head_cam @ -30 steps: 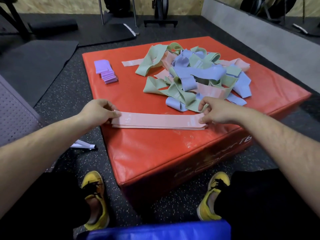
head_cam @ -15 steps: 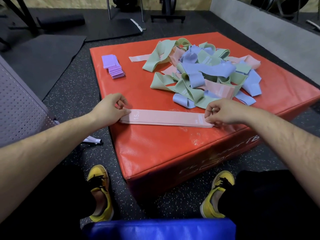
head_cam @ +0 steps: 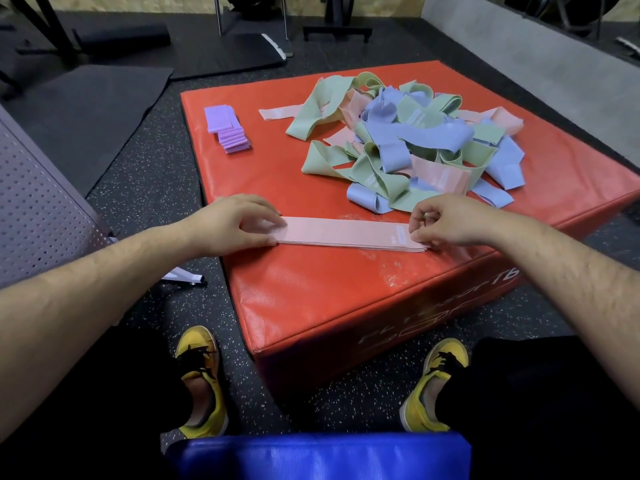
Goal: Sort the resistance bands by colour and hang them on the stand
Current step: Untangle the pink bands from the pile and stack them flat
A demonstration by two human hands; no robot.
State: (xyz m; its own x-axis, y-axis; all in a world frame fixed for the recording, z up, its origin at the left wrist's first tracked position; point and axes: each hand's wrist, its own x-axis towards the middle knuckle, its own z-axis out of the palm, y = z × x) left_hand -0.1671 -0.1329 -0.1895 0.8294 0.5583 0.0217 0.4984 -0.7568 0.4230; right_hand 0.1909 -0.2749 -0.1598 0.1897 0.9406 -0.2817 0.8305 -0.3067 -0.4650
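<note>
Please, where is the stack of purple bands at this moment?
In the head view, the purple stack lies near the far left corner of the red mat, left of the tangled pile of mixed bands and apart from it.

A big red pad (head_cam: pixel 346 299) sits on the dark floor (head_cam: pixel 145 188). On it, between the left hand (head_cam: pixel 239 223) and the right hand (head_cam: pixel 446 220), lies a flat pile of pink bands (head_cam: pixel 346 233). Past the right hand is a messy heap of bands (head_cam: pixel 398 147) in green, blue and pink. Past the left hand is a small purple stack (head_cam: pixel 227 129).

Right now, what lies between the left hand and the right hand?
In the head view, the flat stack of pink bands spans it: the left hand rests on one end, the right hand pinches the other.
</note>
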